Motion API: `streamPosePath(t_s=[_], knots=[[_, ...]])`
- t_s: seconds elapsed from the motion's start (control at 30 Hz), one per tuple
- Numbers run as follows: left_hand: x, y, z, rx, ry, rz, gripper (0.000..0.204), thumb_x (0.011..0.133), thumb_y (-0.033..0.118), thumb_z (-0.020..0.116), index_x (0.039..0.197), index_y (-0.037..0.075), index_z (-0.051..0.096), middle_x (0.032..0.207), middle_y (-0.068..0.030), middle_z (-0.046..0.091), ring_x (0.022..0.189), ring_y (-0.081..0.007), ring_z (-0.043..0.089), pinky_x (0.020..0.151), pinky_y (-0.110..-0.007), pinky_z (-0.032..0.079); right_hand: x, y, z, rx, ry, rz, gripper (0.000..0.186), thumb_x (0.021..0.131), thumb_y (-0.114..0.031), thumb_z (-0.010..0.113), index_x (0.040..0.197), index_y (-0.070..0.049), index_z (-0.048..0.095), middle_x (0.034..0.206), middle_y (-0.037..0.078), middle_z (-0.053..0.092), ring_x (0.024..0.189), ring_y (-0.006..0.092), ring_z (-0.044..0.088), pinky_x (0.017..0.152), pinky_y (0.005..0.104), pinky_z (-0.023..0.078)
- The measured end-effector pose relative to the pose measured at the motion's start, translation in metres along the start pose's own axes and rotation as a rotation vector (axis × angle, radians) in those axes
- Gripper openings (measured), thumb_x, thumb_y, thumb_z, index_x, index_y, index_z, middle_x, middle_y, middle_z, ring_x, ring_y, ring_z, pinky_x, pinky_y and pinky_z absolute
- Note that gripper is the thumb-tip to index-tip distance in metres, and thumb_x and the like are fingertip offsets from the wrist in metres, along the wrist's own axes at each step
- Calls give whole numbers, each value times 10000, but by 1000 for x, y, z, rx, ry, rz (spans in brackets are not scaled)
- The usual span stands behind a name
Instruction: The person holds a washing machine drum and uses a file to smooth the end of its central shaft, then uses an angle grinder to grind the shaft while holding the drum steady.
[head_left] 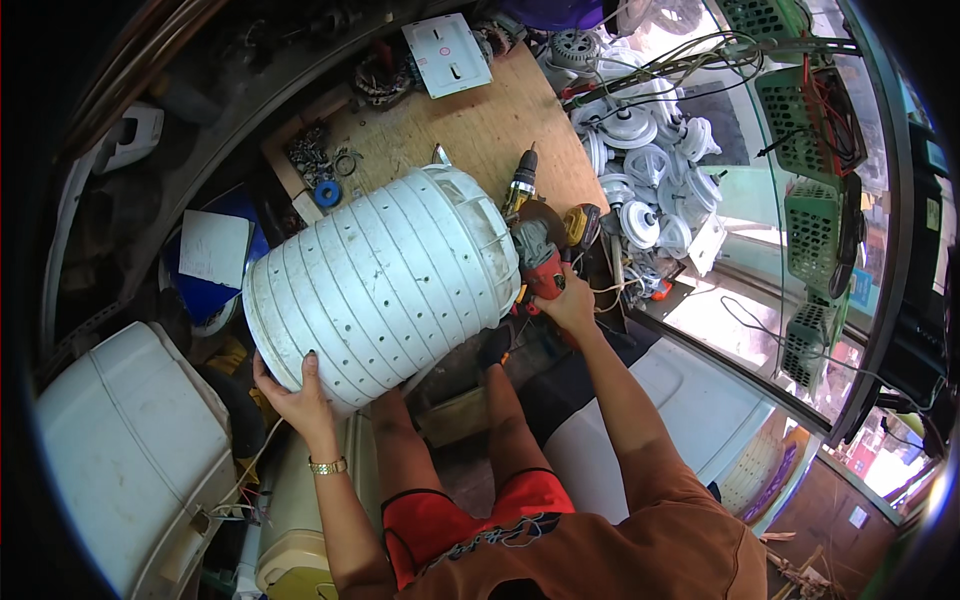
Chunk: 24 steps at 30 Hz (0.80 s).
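A white ribbed plastic drum (pixel 372 280), dotted with small holes, lies tilted on its side across the middle of the view. My left hand (pixel 299 395) holds its lower left rim, fingers curled against the plastic. To the right of the drum, my right hand (pixel 562 307) grips a red angle grinder (pixel 542 267) whose disc is close to the drum's ribbed end. A yellow and black cordless drill (pixel 520 187) rests on the wooden board (pixel 482 125) behind the drum, partly hidden by the grinder.
White plastic parts (pixel 637 222) are heaped at the right near green baskets (pixel 810 235) and cables. A white metal plate (pixel 447 55), small hardware (pixel 307 150) and a blue roll (pixel 327 193) sit on the board. White appliance bodies (pixel 125 450) flank my legs.
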<state>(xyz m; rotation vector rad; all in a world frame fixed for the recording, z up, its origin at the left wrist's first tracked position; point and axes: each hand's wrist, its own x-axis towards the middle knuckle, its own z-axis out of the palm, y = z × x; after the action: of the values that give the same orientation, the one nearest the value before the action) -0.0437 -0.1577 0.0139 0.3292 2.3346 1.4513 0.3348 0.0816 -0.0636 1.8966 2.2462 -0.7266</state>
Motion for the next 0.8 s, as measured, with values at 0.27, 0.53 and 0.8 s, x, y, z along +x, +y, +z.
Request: streamPosePath(t_s=[0.27,0.53,0.8], knots=[[-2,-1,-3,-11,-16,-15,803,844,90,835,1483,-32,365,1437,-182,475,1301,-265,481,1133,-382,364,2,-5,-3,10,-37,15,777,625,-447,849,1255,-65,600,967,215,731,911,413,711,795,493,555],[-4,-7,-4,10,-13,24,810,862,184,840,1482,-40,368,1422,-205,495,1283,-281,498,1126,-391,366,1,-4,-2,35,-33,18,757,614,-419,840,1238,-62,603,952,216,730,899,419,710,795,495,553],[-5,-10,-4,-26,-13,7,830,856,187,846,1489,-38,359,1411,-206,500,1275,-278,506,1116,-390,379,0,-1,-2,4,-34,22,767,602,-423,846,1241,-73,605,941,211,729,894,415,711,793,492,554]])
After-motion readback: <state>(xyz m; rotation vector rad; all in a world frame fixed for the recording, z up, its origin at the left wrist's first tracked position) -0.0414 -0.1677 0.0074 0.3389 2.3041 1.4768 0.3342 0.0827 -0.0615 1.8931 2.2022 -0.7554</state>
